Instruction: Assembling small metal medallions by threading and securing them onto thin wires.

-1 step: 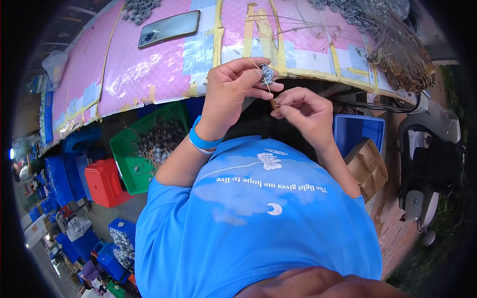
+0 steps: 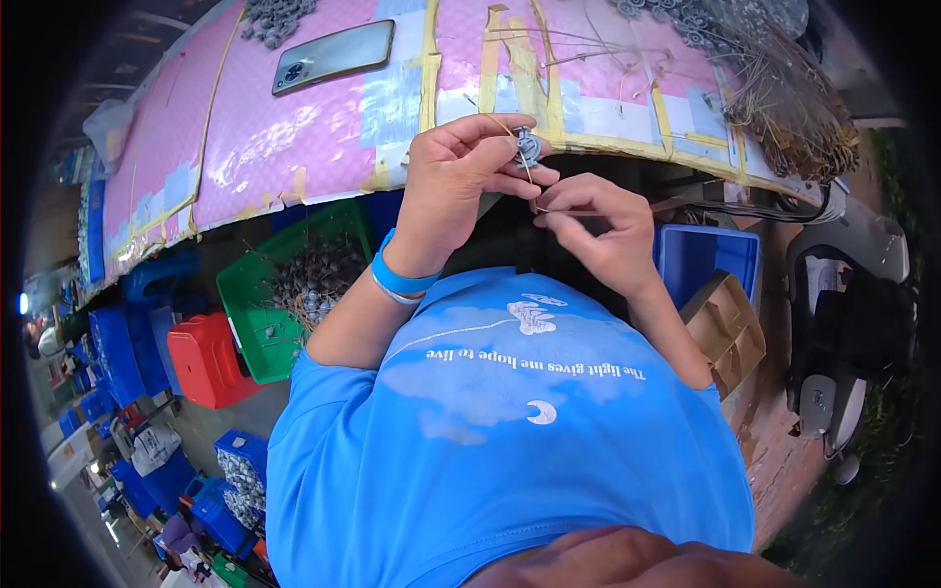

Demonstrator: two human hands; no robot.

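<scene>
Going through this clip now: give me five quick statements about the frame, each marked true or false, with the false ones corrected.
1. The left hand holds a small grey piece. True.
2. The right hand rests on the phone. False: the right hand is near the left hand, apart from the phone.
3. The phone lies on the pink-covered table. True.
4. The blue wristband is on the right wrist. False: the blue wristband is on the left wrist.
5. The green crate is empty. False: the green crate holds a heap of greyish stemmed pieces.
</scene>
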